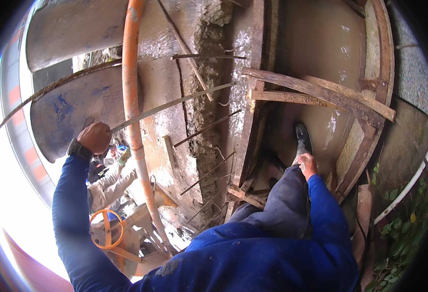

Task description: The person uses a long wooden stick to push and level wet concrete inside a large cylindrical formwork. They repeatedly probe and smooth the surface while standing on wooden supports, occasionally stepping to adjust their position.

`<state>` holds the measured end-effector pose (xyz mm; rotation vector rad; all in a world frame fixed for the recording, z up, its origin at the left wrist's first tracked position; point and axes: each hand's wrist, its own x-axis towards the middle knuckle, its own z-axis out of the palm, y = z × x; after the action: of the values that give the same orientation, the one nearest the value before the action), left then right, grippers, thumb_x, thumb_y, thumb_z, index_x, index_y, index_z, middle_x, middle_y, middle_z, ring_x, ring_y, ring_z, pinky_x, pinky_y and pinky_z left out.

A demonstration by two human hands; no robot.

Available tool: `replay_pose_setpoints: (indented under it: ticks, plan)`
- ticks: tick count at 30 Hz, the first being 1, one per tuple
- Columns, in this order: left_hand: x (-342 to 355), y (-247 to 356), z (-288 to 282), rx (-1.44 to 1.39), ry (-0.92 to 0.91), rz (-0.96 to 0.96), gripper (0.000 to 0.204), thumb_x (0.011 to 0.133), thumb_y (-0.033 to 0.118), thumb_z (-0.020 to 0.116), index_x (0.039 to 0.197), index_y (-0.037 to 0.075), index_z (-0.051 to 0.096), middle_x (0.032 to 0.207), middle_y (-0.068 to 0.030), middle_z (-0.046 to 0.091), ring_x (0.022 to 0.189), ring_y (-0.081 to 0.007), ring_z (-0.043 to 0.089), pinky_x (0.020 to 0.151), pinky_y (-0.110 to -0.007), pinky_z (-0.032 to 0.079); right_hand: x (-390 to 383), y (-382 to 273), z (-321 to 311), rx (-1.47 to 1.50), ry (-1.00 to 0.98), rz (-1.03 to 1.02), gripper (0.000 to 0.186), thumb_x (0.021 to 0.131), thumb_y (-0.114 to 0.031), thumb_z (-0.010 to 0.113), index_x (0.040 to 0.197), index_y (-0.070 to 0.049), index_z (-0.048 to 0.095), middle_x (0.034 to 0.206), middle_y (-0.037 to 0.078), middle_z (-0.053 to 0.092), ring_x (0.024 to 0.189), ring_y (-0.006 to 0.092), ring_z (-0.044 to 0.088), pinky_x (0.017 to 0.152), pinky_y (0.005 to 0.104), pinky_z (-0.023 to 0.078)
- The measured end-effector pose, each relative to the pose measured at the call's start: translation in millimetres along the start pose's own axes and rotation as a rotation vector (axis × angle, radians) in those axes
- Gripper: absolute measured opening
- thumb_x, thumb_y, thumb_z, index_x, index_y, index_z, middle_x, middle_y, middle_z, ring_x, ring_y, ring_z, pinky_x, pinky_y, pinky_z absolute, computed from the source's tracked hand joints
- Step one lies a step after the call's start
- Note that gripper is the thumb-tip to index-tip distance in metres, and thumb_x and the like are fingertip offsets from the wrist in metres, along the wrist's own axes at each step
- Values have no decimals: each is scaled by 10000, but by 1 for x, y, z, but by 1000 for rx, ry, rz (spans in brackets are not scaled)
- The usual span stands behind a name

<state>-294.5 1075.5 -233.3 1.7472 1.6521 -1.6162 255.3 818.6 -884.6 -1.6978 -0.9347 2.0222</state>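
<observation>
My left hand (96, 137), closed, grips the near end of a long thin grey bar (175, 102). The bar slants up to the right, across the orange pipe (132, 73), and its far end lies over the wet concrete edge by the timber boards. By my bent knee, my right hand (307, 165) has its fingers curled in. Whatever is in them, if anything, is too small to make out. One black boot (302, 138) of mine stands in the muddy water between the boards.
Wooden braces (316, 92) cross the boarded trench (316, 39). Several rusty rods (206, 129) stick out of the broken concrete. Large concrete pipes (72, 104) lie left, above a person's light-coloured trousers (109, 187) and a machine with a yellow wheel (106, 229). Plants (403, 238) grow at right.
</observation>
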Motion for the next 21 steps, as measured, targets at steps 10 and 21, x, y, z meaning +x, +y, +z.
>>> replay_pose_setpoints:
  ticks: [10,21]
  plan:
    - [-72,4,40,-148,64,-26,264,931,194,534,850,40,732,859,-183,713,823,-362,705,768,-480,567,-4,-44,-16,-57,-47,-11,165,899,-139,679,820,6,673,714,74,701,685,170,671,656,348,527]
    - [-253,85,146,-480,248,80,125,869,83,602,864,16,708,834,-149,685,793,-376,690,718,-471,566,6,-135,6,-162,-136,-97,119,962,-151,656,912,-43,665,702,23,631,544,97,565,474,260,457]
